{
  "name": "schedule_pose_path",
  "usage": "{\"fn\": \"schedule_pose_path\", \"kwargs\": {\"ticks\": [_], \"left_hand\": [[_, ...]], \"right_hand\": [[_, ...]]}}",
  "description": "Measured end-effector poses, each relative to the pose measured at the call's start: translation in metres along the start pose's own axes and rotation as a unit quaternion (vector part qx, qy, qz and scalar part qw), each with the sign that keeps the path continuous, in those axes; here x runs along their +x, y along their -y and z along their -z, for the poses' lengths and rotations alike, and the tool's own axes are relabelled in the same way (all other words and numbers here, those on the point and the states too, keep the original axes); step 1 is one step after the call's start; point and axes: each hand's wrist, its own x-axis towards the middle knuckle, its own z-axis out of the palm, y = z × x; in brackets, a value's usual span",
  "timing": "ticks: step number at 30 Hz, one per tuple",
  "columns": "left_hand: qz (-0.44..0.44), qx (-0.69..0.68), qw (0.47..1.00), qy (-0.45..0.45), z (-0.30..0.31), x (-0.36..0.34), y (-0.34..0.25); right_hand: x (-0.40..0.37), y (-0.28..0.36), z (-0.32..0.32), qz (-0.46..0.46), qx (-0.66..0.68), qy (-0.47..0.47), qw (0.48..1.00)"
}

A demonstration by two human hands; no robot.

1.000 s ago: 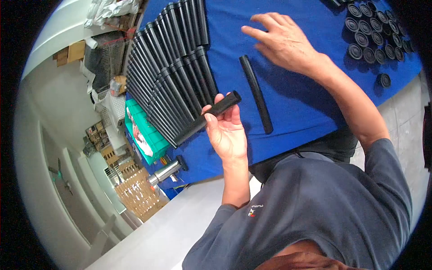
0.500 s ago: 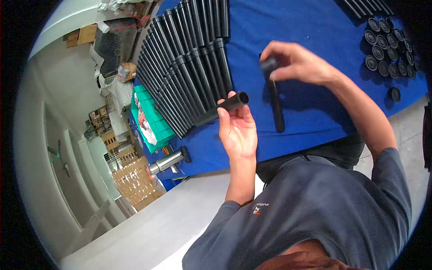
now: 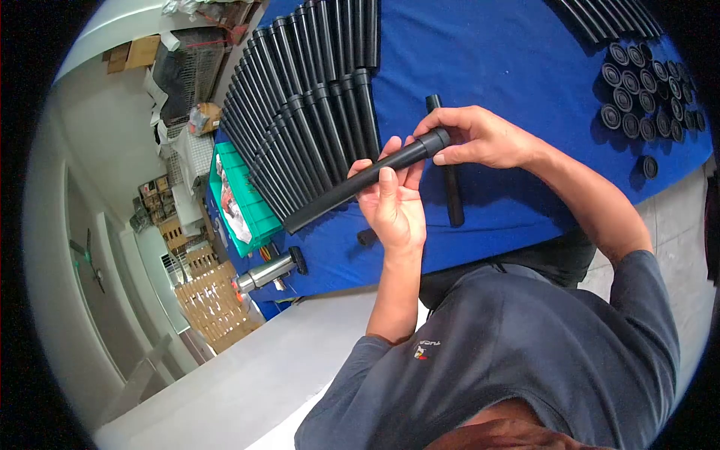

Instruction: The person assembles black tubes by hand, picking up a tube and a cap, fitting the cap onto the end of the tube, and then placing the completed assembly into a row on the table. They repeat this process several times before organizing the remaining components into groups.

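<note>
Since the earlier frame, the black cap is being brought to one end of the black tube, held above the tabletop near its front edge. The tube is being gripped in the left hand, the cap pinched in the right hand. Seating is seemingly being carried out; straight alignment is being called for.
</note>
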Motion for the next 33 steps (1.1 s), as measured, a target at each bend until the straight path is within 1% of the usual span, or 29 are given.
{"fn": "schedule_pose_path", "kwargs": {"ticks": [1, 4, 7, 10, 17, 20, 26, 28, 29, 31, 33], "left_hand": [[0.0, 0.002, 1.0, 0.001, 0.0, 0.0, 0.0], [-0.004, 0.012, 1.0, 0.001, 0.0, 0.002, 0.001], [-0.006, 0.035, 0.999, -0.008, 0.001, 0.001, 0.003], [-0.003, 0.038, 0.999, -0.023, 0.0, 0.001, 0.002], [0.011, 0.001, 0.997, -0.076, -0.001, -0.002, 0.011], [0.012, -0.009, 0.997, -0.078, -0.001, -0.002, 0.012], [-0.001, 0.02, 0.997, -0.079, -0.004, -0.002, 0.015], [0.01, 0.011, 0.996, -0.093, -0.006, 0.0, 0.015], [0.016, 0.006, 0.995, -0.099, -0.007, 0.001, 0.014], [0.03, -0.014, 0.996, -0.081, -0.004, 0.003, 0.011], [0.036, -0.009, 0.997, -0.068, 0.002, 0.002, 0.013]], "right_hand": [[-0.001, 0.002, 0.0, -0.006, -0.031, -0.002, 1.0], [-0.003, 0.003, -0.002, 0.041, -0.1, -0.03, 0.994], [-0.003, 0.004, -0.003, 0.083, -0.16, -0.034, 0.983], [-0.002, -0.003, -0.006, 0.126, -0.174, -0.057, 0.975], [-0.003, 0.001, -0.009, 0.116, -0.187, -0.062, 0.974], [-0.002, -0.001, -0.009, 0.119, -0.186, -0.065, 0.973], [-0.003, -0.007, -0.009, 0.125, -0.206, -0.064, 0.968], [-0.002, -0.006, -0.007, 0.124, -0.213, -0.064, 0.967], [-0.002, -0.006, -0.007, 0.106, -0.188, -0.061, 0.975], [-0.002, -0.004, -0.006, 0.07, -0.137, -0.058, 0.986], [-0.001, -0.002, -0.01, 0.084, -0.099, -0.067, 0.989]]}}
